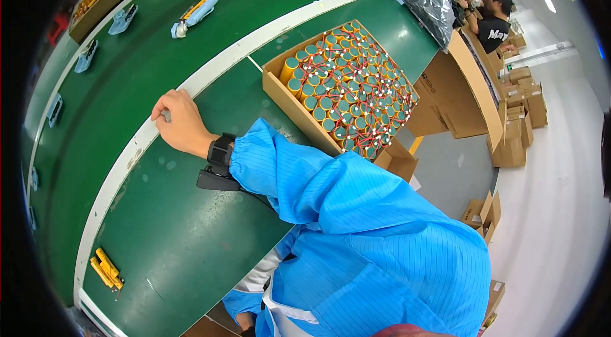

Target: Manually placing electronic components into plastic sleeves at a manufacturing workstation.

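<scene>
My right hand [183, 122] rests on the white rail [219, 70] along the belt side of the green worktable [216, 241]. Its fingers curl in, with a small gap beside the thumb and nothing seen in it. A black band with a dark block sits on that wrist. Down by my lap, under the table edge, only a little of my left hand [244, 320] shows; its fingers are hidden. Right of my right arm stands an open cardboard box [299, 117] packed with yellow cylindrical battery packs [328, 105] with red wires and white plugs.
Loose yellow battery packs [107, 268] lie at the table's near left. Beyond the rail, a green belt [146, 63] carries a blue-and-yellow device [194, 15] and several pale blue housings [123, 20]. Grey plastic [423, 6] and an open carton [445, 92] are at right, near a person [493, 19].
</scene>
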`<control>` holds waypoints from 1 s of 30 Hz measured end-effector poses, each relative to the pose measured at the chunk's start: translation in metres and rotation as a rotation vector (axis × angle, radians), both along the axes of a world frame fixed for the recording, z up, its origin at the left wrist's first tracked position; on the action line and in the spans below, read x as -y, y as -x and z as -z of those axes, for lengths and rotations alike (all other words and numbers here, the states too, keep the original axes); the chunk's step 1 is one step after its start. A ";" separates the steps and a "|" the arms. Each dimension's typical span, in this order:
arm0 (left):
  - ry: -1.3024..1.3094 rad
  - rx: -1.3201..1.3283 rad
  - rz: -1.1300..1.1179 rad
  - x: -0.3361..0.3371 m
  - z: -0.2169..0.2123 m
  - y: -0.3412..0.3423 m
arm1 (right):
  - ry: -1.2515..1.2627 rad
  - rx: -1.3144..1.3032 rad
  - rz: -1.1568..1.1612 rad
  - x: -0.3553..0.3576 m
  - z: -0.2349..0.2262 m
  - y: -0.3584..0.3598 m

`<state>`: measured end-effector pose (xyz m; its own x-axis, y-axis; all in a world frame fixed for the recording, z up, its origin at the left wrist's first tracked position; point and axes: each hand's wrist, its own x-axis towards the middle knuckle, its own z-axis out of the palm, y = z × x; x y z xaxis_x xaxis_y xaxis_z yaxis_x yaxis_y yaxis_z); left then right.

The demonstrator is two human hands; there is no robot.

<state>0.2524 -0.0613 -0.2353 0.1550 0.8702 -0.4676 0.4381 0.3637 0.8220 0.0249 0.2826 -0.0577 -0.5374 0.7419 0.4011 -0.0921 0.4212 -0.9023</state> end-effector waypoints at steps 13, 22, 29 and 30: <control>0.043 -0.044 -0.031 0.016 -0.040 0.034 | 0.022 0.016 -0.005 -0.002 -0.004 0.000; 0.083 -0.059 -0.054 0.032 -0.075 0.058 | -0.004 0.002 0.013 -0.001 -0.003 0.002; 0.105 -0.073 -0.078 0.040 -0.105 0.074 | -0.003 -0.001 0.000 -0.002 -0.001 0.001; 0.108 -0.074 -0.080 0.041 -0.109 0.077 | -0.002 -0.001 0.004 -0.001 0.000 0.001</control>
<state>0.1755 -0.1021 -0.1259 0.0487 0.8221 -0.5672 0.4625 0.4848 0.7423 0.0237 0.2840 -0.0580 -0.5338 0.7432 0.4033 -0.0910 0.4237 -0.9012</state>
